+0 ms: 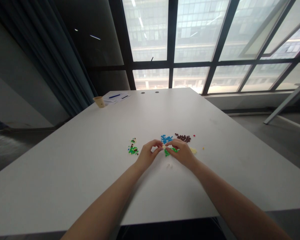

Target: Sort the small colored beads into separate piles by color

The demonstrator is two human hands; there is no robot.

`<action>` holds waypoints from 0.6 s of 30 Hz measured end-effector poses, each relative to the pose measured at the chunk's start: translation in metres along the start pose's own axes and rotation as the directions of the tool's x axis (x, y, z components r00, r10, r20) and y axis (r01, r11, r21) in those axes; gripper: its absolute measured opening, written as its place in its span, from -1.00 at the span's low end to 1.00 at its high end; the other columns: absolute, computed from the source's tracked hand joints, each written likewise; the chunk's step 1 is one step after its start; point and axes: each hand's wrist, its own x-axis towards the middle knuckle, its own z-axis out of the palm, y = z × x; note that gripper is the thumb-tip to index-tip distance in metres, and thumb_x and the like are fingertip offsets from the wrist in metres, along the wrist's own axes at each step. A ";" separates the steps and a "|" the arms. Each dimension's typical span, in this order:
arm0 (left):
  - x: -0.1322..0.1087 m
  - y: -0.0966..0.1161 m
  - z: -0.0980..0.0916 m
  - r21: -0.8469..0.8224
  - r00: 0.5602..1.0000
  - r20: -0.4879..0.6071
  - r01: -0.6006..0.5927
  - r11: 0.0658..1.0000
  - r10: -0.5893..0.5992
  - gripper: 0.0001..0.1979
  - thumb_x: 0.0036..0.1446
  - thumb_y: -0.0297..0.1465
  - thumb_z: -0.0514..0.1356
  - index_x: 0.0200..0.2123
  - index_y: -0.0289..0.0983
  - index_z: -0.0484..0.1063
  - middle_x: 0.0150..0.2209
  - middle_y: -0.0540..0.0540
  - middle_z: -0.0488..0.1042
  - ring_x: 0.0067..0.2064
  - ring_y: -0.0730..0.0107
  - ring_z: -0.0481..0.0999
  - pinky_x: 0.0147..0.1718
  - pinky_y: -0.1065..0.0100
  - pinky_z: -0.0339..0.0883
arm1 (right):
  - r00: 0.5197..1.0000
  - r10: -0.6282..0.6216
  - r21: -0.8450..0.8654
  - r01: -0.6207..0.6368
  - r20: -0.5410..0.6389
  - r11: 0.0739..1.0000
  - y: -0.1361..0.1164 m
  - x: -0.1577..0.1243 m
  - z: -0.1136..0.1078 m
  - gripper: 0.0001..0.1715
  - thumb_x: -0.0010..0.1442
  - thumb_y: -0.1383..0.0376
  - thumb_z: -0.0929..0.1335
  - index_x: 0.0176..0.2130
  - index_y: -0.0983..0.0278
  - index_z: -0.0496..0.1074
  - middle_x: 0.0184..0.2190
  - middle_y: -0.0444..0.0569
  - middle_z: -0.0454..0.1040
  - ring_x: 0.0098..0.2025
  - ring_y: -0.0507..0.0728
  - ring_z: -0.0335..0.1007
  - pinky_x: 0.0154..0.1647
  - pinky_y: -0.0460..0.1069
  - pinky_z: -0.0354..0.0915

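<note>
Tiny plastic bricks lie in small heaps near the middle of the long white table I'm watching from afar, with a tall grid of factory-style windows beyond it. At the far corner stand a tan paper cup and white papers with a blue pen. Among the bricks I make out a mixed green-and-brown heap, a sky-blue heap, a dark brown heap, a cream heap, and a few white pieces. The left hand and right hand curve inward, fingertips nearly meeting, and appear to pinch a small pale yellow brick between them, above bright green bricks. I judge this to be fine fingertip work on that piece, and the next move calls for a light, steady pinch.
</note>
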 end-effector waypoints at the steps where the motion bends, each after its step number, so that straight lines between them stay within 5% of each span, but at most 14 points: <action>1: 0.000 0.000 0.000 0.001 1.000 -0.001 -0.006 1.000 0.006 -0.86 -0.01 -0.31 0.15 -0.36 -0.22 0.42 -0.36 -0.04 0.48 -0.30 0.40 0.42 -0.22 0.38 0.26 | 1.000 -0.007 0.000 0.007 -0.006 1.000 0.000 0.000 0.000 -0.87 0.06 0.30 0.30 -0.40 0.25 0.44 -0.51 -0.11 0.37 -0.43 0.01 0.24 -0.38 -0.10 0.16; 10: 0.002 -0.008 0.002 0.108 0.999 0.039 -0.010 0.994 0.006 -0.85 0.03 -0.36 0.09 -0.36 -0.21 0.44 -0.36 -0.08 0.45 -0.28 0.36 0.39 -0.20 0.33 0.24 | 1.000 0.023 -0.071 -0.022 0.005 0.997 0.007 0.001 0.003 -0.86 0.06 0.32 0.28 -0.37 0.24 0.45 -0.57 -0.14 0.28 -0.48 0.01 0.19 -0.40 -0.10 0.13; 15: 0.004 -0.019 -0.023 0.323 0.961 0.242 0.050 0.945 -0.134 -0.88 -0.08 -0.37 0.16 -0.40 -0.20 0.46 -0.31 -0.08 0.38 -0.30 0.35 0.38 -0.22 0.34 0.22 | 0.994 0.112 -0.136 -0.109 0.015 0.985 0.018 0.002 -0.004 -0.82 0.04 0.34 0.27 -0.35 0.24 0.46 -0.54 -0.13 0.31 -0.48 0.00 0.19 -0.39 -0.11 0.15; 18: 0.003 -0.026 -0.040 0.401 0.917 0.318 0.101 0.910 -0.242 -0.79 -0.23 -0.40 0.24 -0.39 -0.19 0.45 -0.32 -0.07 0.37 -0.30 0.33 0.36 -0.27 0.36 0.22 | 0.971 0.167 -0.182 -0.135 0.171 0.974 0.023 0.000 -0.010 -0.83 0.00 0.35 0.30 -0.40 0.22 0.49 -0.52 -0.12 0.35 -0.46 0.00 0.22 -0.39 -0.12 0.13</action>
